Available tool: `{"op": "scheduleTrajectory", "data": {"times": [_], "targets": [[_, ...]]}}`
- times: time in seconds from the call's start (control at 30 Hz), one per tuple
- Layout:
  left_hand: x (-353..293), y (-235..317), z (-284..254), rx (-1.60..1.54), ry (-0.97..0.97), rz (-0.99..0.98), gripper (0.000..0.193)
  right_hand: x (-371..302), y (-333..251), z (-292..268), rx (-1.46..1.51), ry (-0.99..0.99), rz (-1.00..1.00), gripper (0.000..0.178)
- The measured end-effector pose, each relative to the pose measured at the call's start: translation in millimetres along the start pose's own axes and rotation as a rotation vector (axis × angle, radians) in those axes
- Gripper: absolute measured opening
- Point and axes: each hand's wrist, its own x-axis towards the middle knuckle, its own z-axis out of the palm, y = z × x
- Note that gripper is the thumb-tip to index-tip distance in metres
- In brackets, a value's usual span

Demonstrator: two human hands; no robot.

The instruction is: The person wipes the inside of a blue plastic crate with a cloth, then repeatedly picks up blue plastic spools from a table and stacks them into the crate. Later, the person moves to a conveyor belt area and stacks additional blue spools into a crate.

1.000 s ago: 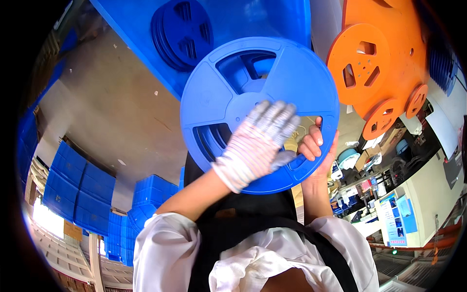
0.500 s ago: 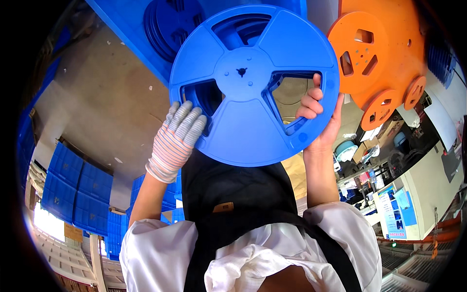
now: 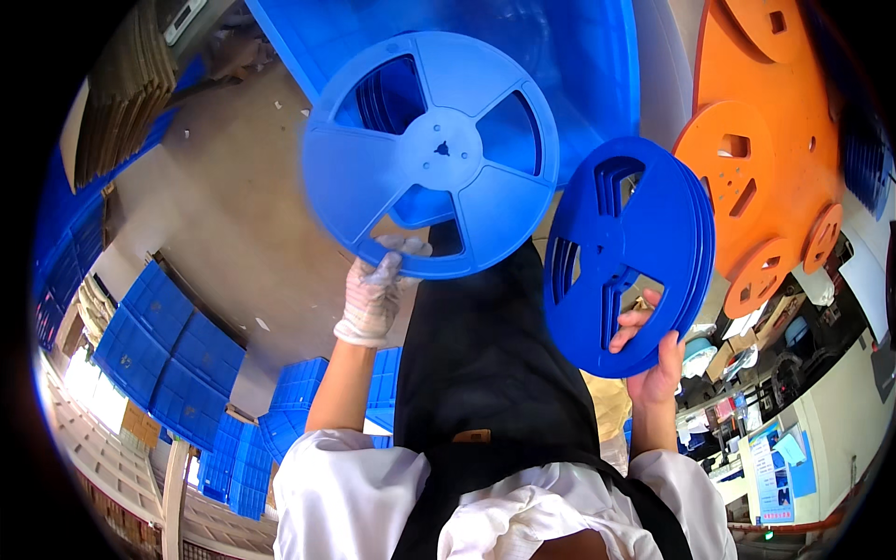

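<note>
**Holding two loads of blue reels apart, one in each hand**

Pinching only the lower rim, the gloved left hand [image 3: 378,294] holds a single blue reel [image 3: 431,154] up flat to the camera; its fingers are closed on the edge, thumb in front. With so little rim in the grip, I judge the reel could tip or slip out if the wrist turns quickly.

The bare right hand [image 3: 651,359] cups the bottom of a stack of blue reels [image 3: 627,257] standing on edge, fingers curled through a spoke opening. Carried from below alone, the stack could fan apart or slide.

Orange reels [image 3: 761,159] lie just beyond the stack, and a large blue bin [image 3: 579,65] sits behind the single reel. Blue crates [image 3: 163,359] are stacked on the floor at lower left, flattened brown cardboard [image 3: 121,103] at upper left. At lower right stands a white-and-blue sign [image 3: 773,476].
</note>
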Motion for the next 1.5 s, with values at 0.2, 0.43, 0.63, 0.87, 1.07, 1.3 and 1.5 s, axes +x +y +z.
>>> {"op": "scheduleTrajectory", "data": {"times": [0.2,0.43,0.63,0.87,1.07,1.3,1.5], "targets": [[111,-32,12,0.108,-0.032,0.029,0.041,-20,0,14,-0.213,0.111,-0.003,0.059],[234,-54,9,0.273,0.303,0.088,0.034,-5,-3,24,-0.023,0.196,-0.097,0.045],[133,-31,64,0.525,0.258,0.449,0.04,15,6,-7,0.387,0.148,-0.05,0.047],[8,-17,183,1.664,-0.486,0.878,0.064,31,28,-12,1.067,-0.108,0.143,0.059],[-1,-4,169,1.685,-0.565,0.797,0.054,33,30,-17,1.228,-0.165,0.214,0.059],[3,-6,139,1.725,-0.533,0.919,0.054,44,32,-5,1.228,-0.23,0.218,0.059],[26,4,88,1.777,-0.294,0.894,0.053,54,18,-9,1.155,-0.227,0.182,0.061]]}}
